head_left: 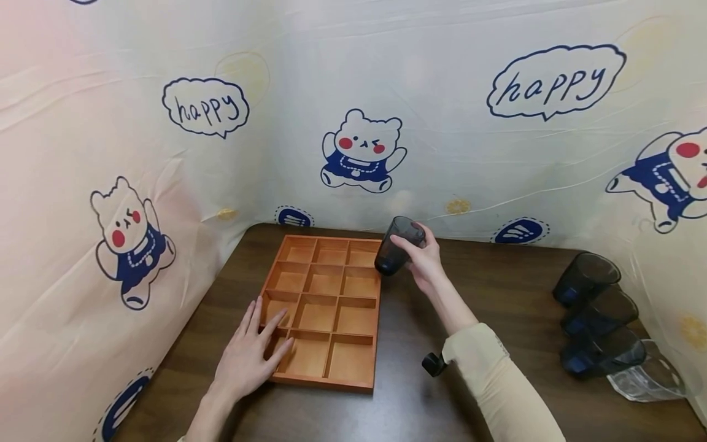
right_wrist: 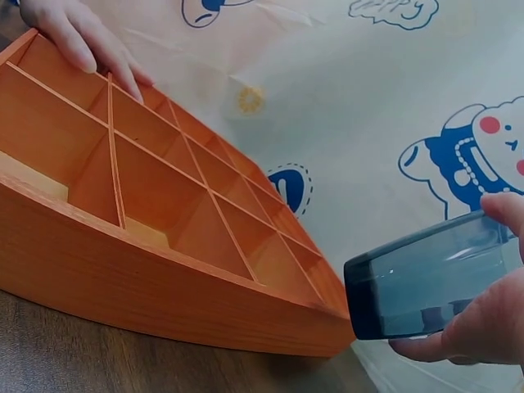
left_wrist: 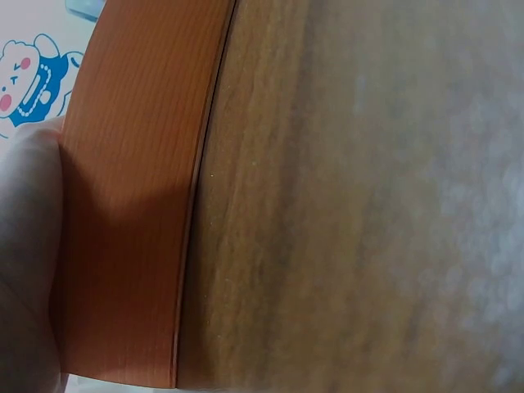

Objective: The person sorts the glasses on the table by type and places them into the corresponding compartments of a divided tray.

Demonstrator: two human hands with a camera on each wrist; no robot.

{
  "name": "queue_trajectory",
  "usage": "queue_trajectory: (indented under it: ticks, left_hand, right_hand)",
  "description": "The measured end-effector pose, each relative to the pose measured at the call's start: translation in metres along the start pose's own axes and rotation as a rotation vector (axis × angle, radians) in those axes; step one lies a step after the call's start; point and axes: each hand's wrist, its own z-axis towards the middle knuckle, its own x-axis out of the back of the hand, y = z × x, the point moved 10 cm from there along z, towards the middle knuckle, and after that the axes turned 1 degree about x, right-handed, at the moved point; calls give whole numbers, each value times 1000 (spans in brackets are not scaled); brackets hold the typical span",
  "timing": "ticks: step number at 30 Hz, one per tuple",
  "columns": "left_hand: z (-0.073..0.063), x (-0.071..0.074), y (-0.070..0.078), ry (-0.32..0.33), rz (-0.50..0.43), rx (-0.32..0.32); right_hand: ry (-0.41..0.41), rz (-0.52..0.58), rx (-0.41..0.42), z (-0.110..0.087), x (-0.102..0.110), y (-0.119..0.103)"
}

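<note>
My right hand (head_left: 428, 261) grips a dark tinted drinking glass (head_left: 393, 248), thumb on one side and fingers on the other. The glass leans, its thick base toward the upper right corner of a wooden compartment box (head_left: 320, 382). In the right wrist view the base of the glass (right_wrist: 426, 274) appears close to the box's corner; whether they touch I cannot tell. Several square compartments divide the box, and no objects show inside. Spread fingers of my left hand (head_left: 243, 362) rest over its left edge near the front. The left wrist view shows the box's orange-brown side (left_wrist: 135, 196).
At the right of the dark wooden table (head_left: 497, 294) stand more dark glasses (head_left: 585, 279) in a close row, with a clear glass (head_left: 652, 374) beside them. A small black object (head_left: 433, 364) is by my right sleeve. Printed cloth (head_left: 442, 123) encloses the table's back and sides.
</note>
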Motion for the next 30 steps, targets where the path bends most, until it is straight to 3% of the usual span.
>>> queue_trajectory:
  ticks: [19, 30]
  left_hand:
    - [-2, 5, -1, 24, 13, 0]
    - [0, 2, 0, 4, 31, 6]
  right_hand:
    - [-5, 101, 33, 22, -23, 13]
    - [-8, 148, 63, 31, -34, 20]
